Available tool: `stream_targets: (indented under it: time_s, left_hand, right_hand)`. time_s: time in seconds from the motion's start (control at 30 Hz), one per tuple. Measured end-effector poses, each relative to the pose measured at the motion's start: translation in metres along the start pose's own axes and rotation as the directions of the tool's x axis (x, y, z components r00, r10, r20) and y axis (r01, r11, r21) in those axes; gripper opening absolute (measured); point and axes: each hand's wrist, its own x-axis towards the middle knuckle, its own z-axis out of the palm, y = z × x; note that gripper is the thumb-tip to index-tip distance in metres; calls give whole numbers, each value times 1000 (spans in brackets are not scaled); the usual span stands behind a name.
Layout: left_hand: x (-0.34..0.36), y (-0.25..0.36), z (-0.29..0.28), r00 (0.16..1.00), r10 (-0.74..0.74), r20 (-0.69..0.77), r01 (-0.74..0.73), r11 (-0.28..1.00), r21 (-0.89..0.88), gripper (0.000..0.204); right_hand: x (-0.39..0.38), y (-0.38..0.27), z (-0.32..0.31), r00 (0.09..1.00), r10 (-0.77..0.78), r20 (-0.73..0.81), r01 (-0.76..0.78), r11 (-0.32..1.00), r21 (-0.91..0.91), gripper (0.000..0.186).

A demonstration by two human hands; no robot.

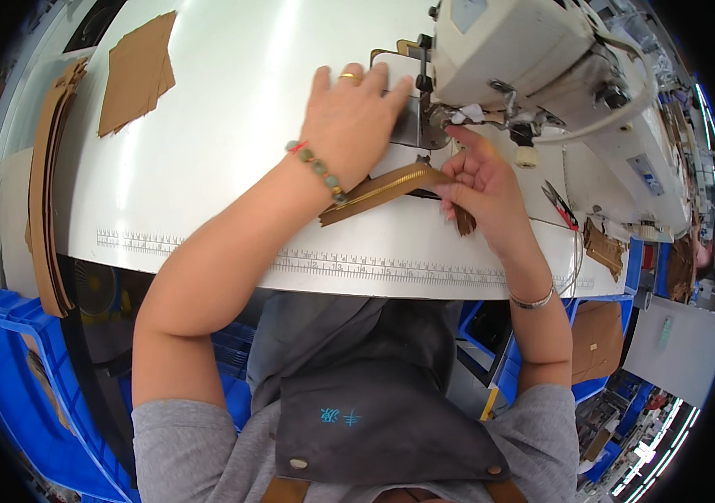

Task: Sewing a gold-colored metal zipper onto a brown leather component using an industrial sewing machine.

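A white sewing machine (533, 50) stands at the upper right, its needle area (449, 121) above a metal plate (405, 126). My left hand (353, 117) lies palm down with fingers spread, its fingertips beside that plate. My right hand (483, 184) pinches a brown zipper (382, 191) with gold-coloured teeth. One zipper end hangs below the right fingers, while the other stretches left to beneath my left wrist. The right index finger points up, close to the needle area. What lies directly under my left palm is hidden.
Brown fabric pieces (135, 75) lie at the table's upper left. Long brown strips (51, 193) hang over the left edge. Red-and-black thread snips (560, 205) and small brown pieces (604, 249) sit at right. A printed ruler (332, 261) follows the front edge. Blue crates (18, 369) stand below.
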Motion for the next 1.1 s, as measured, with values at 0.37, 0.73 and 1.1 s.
stream_targets:
  time_s: [0.37,0.73,1.1]
  left_hand:
    - [-204,15,-55,923,378,-68,-376,855,-358,13]
    - [-173,-46,111,937,-155,313,134,987,87,26]
    - [-170,-55,137,915,-229,333,206,973,104,31]
  right_hand:
    - [-108,45,-33,823,-565,64,503,671,-545,33]
    - [-105,56,-30,687,-720,95,596,484,-641,24]
    - [-103,59,-29,646,-760,74,612,458,-645,24]
